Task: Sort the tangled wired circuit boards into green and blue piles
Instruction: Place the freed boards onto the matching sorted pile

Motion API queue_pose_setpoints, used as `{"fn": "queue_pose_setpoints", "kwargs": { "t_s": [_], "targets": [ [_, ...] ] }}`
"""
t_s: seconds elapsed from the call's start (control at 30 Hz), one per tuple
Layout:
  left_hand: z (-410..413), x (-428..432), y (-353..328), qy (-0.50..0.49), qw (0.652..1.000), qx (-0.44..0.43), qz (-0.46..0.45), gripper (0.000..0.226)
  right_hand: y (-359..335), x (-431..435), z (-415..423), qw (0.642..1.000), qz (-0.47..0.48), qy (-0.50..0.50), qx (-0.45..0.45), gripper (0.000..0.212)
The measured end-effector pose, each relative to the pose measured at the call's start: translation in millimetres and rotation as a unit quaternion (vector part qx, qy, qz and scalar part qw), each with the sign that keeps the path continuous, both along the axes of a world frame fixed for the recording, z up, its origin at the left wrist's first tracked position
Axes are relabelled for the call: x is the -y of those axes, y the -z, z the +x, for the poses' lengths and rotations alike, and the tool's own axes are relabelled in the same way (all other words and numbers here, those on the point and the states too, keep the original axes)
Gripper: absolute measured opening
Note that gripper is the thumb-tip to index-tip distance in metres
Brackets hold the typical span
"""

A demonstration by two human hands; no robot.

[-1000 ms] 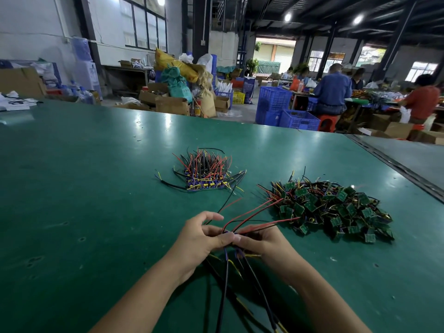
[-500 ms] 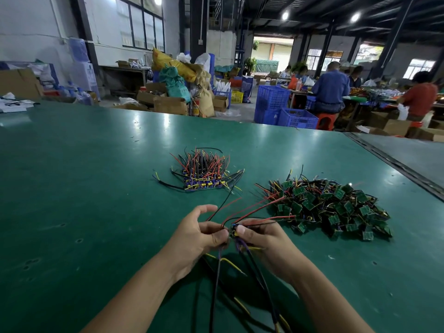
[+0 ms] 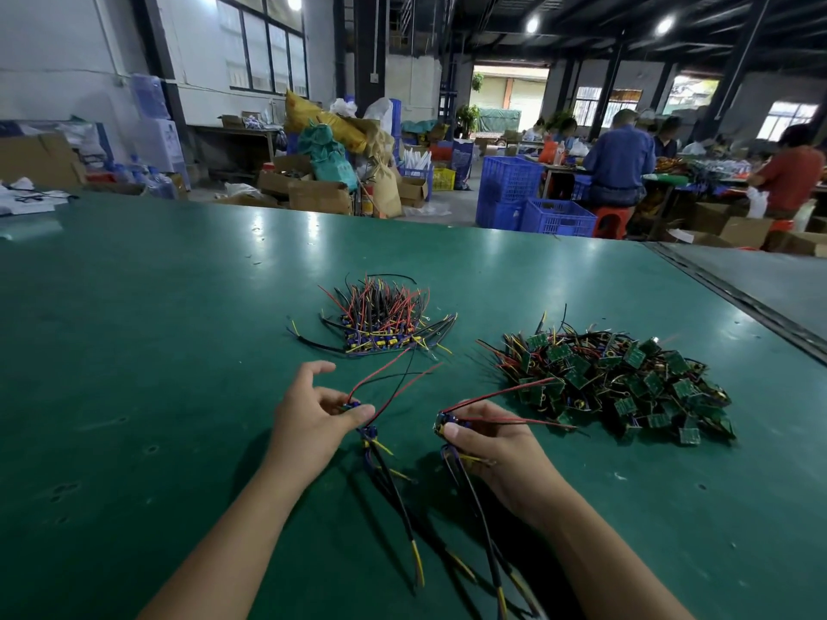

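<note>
Head view: your left hand (image 3: 313, 418) pinches a blue board (image 3: 353, 407) with thumb and fingers, index lifted. Your right hand (image 3: 496, 445) pinches a second board (image 3: 447, 427). The two sit apart, just below centre, with wires trailing to the bottom edge. Blue pile (image 3: 380, 324) is above centre, green pile (image 3: 617, 378) at right. Looks like drop-off time: both go up to blue. Right-side red leads run toward green, so check for snags.

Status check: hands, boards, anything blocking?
Left hand pinches a blue board, right hand pinches a second blue board, held apart. Blue pile ahead, green pile at right. Nothing blocking.
</note>
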State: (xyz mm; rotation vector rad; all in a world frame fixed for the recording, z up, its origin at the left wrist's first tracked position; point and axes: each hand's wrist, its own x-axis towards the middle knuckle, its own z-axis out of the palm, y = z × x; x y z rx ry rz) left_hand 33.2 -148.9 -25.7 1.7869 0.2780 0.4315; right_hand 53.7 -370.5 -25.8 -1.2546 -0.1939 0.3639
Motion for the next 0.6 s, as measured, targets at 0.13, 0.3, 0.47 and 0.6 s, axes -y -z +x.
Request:
{"fn": "queue_pose_setpoints", "kwargs": {
  "t_s": [0.13, 0.3, 0.47, 0.6],
  "targets": [
    [3.3, 0.5, 9.0, 0.012, 0.998, -0.043, 0.043, 0.062, -1.0, 0.2, -0.8, 1.0, 0.024, -0.005, -0.006, 0.02],
    [-3.4, 6.8, 1.7, -0.067, 0.983, 0.056, 0.161, 0.045, 1.3, -2.9, -1.2, 0.999, 0.041, -0.019, -0.02, 0.014],
    [-21.3, 31.8, -14.1, -0.008, 0.969, 0.191, 0.158, 0.022, 4.4, -6.2, -1.8, 0.999, 0.028, -0.03, -0.001, 0.02],
    [-26.7, 51.5, -12.3, 0.108, 0.988, 0.085, 0.066, 0.036, 7.5, -9.4, -2.1, 0.999, 0.018, -0.026, 0.025, 0.009]
  ]
}}
